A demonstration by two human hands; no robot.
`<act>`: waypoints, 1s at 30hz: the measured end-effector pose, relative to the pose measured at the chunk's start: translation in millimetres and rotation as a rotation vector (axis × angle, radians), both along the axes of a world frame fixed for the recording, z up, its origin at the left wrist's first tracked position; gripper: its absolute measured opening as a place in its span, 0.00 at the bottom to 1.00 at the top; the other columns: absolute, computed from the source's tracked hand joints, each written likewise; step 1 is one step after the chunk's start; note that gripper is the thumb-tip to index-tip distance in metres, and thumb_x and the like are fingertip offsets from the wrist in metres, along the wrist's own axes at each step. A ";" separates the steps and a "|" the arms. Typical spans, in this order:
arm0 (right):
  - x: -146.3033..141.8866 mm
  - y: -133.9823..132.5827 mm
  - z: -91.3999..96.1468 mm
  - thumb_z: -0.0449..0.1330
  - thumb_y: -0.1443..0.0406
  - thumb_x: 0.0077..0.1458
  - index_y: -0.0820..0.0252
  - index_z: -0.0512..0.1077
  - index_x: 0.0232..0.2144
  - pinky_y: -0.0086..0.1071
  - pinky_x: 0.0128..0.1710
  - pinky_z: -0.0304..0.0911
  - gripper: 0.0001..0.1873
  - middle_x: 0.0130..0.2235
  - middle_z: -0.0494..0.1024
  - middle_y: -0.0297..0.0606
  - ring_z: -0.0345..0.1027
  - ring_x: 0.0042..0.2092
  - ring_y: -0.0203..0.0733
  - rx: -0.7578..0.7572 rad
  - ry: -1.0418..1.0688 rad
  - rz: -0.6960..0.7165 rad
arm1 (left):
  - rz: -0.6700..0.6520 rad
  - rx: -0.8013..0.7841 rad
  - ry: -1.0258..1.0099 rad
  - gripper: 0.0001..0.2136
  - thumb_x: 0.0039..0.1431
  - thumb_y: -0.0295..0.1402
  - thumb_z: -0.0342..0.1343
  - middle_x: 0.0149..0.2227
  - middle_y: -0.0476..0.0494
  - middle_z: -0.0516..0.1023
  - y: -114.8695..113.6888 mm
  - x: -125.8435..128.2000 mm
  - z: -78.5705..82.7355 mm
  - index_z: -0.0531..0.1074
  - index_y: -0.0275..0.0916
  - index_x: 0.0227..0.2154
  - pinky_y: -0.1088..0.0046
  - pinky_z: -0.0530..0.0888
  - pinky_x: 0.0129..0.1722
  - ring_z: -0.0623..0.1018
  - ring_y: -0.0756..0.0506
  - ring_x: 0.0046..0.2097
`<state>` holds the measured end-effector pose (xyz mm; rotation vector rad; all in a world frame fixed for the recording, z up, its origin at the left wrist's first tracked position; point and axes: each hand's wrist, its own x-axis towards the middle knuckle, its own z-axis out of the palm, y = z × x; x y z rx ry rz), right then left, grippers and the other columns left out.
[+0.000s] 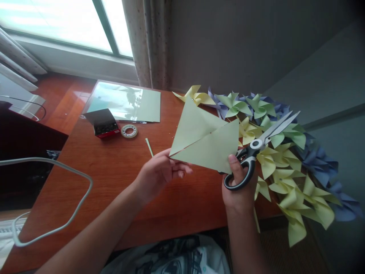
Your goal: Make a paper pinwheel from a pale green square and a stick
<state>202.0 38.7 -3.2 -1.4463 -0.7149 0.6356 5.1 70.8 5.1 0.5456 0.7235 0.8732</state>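
Observation:
My left hand (161, 171) pinches the lower left corner of a pale green paper square (205, 140), held up over the wooden desk (114, 179). The paper shows cuts or creases running from its corners toward the middle. My right hand (238, 182) grips black-handled scissors (261, 146) with the thumb through one loop. The blades are together and point up and right, away from the paper. That thumb also touches the paper's lower right corner.
A pile of yellow, green and purple paper pinwheels (285, 152) covers the desk's right side. Farther back lie green paper sheets (128, 101), a small open box (104, 123), a tape roll (129, 131) and a thin paper strip (149, 147). A white cable (71, 213) loops at left.

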 end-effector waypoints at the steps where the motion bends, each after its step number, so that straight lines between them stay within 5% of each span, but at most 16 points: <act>1: -5.8 1.4 -1.1 0.69 0.58 0.51 0.57 0.72 0.42 0.36 0.47 0.69 0.18 0.40 0.76 0.36 0.73 0.43 0.43 -0.008 -0.034 -0.025 | -0.054 0.069 0.073 0.08 0.49 0.32 0.62 0.32 0.38 0.85 -2.2 3.0 -0.4 0.82 0.37 0.33 0.71 0.73 0.33 0.81 0.42 0.35; 4: -23.5 2.2 -3.7 0.70 0.57 0.52 0.57 0.71 0.43 0.32 0.42 0.69 0.19 0.36 0.75 0.34 0.72 0.39 0.40 -0.036 -0.082 -0.044 | -0.152 0.226 0.228 0.10 0.53 0.37 0.66 0.34 0.38 0.85 -9.1 11.2 1.3 0.82 0.37 0.35 0.70 0.75 0.36 0.81 0.41 0.37; 13: -43.6 -9.8 -6.7 0.70 0.60 0.52 0.54 0.69 0.47 0.32 0.35 0.70 0.21 0.36 0.76 0.34 0.72 0.34 0.39 -0.078 -0.041 0.115 | 0.129 0.202 0.430 0.11 0.56 0.39 0.66 0.25 0.44 0.82 -11.3 13.8 -0.6 0.79 0.36 0.26 0.71 0.74 0.33 0.80 0.44 0.31; 23: -16.2 -59.6 3.2 0.71 0.51 0.50 0.56 0.71 0.45 0.28 0.21 0.59 0.26 0.26 0.73 0.30 0.62 0.22 0.35 -0.353 0.224 0.534 | 0.453 0.139 0.405 0.09 0.52 0.36 0.69 0.26 0.46 0.81 -0.9 -4.6 -2.6 0.77 0.35 0.28 0.73 0.72 0.31 0.77 0.47 0.29; 30: -1.5 -77.6 3.4 0.69 0.45 0.49 0.58 0.71 0.48 0.27 0.23 0.51 0.32 0.26 0.69 0.30 0.56 0.25 0.32 -0.490 0.251 0.791 | 0.452 0.150 0.372 0.08 0.51 0.33 0.70 0.24 0.49 0.80 -2.5 -3.0 -2.1 0.78 0.35 0.28 0.75 0.72 0.31 0.77 0.49 0.29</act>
